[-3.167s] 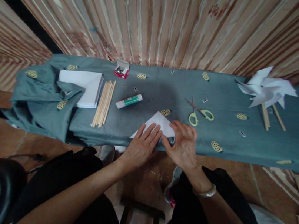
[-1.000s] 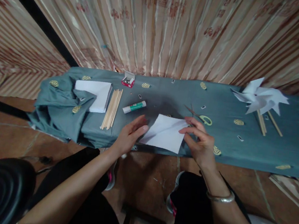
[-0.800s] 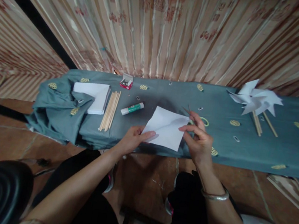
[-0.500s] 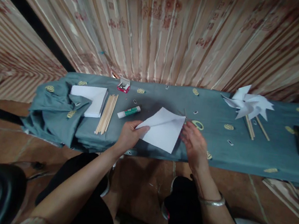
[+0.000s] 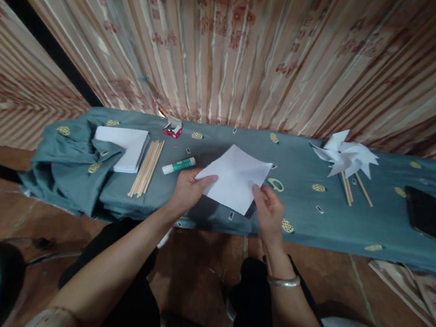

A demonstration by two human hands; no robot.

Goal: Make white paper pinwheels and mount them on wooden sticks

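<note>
A white sheet of paper (image 5: pixel 236 180), roughly square and turned cornerwise, is held above the cloth between both hands. My left hand (image 5: pixel 191 188) pinches its left corner, thumb on top. At the lower right edge, my right hand (image 5: pixel 269 206) grips the paper between thumb and fingers. Just left of the sheet lies a glue stick (image 5: pixel 179 165) with a green label. The green-handled scissors (image 5: pixel 276 184) rest beyond my right hand, their blades hidden by the paper.
Wooden sticks (image 5: pixel 146 169) lie beside a stack of white paper (image 5: pixel 133 153) on the left. A small red box (image 5: pixel 173 127) stands at the back. Paper pinwheels (image 5: pixel 346 154) on sticks and a black phone (image 5: pixel 425 213) lie right on the cloth-covered table (image 5: pixel 349 232).
My right hand has closed on the paper's right side, having been apart from the scissors and sheet edge before. The sheet now lies flatter and more unfolded. The view has shifted slightly right.
</note>
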